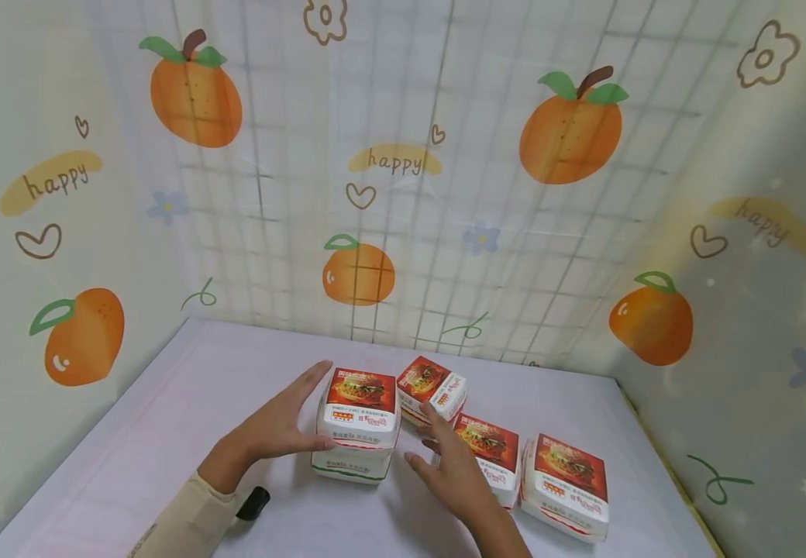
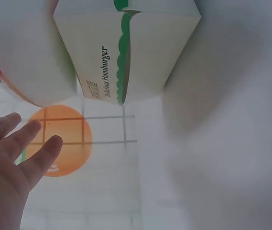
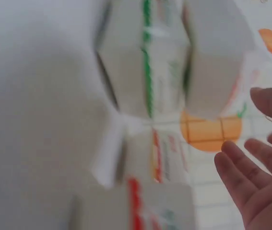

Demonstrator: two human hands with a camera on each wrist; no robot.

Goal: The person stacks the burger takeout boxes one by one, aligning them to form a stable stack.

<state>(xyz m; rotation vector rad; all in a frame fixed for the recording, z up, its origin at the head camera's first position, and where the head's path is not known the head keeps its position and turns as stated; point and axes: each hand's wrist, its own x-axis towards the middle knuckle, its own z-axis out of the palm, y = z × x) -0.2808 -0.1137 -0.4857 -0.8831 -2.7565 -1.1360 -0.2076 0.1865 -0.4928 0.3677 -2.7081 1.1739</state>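
Note:
Two cardboard burger boxes stand stacked at the middle of the table. The upper box [image 1: 361, 397] has a burger picture on its lid; the lower box [image 1: 350, 463] has green scalloped trim, also visible on the green-trimmed box [image 2: 147, 52] in the left wrist view. My left hand [image 1: 280, 422] is at the stack's left side, fingers extended and thumb near the front; contact cannot be made out. My right hand [image 1: 455, 469], fingers spread and holding nothing, hovers right of the stack. It partly hides a burger box [image 1: 490, 442] behind it.
A smaller-looking burger box [image 1: 432, 387] sits at the back, right of the stack. Another burger box [image 1: 565, 484] stands at the far right. A small black object [image 1: 254, 504] lies by my left sleeve. Printed curtains [image 1: 403, 93] enclose the white table [image 1: 256, 356].

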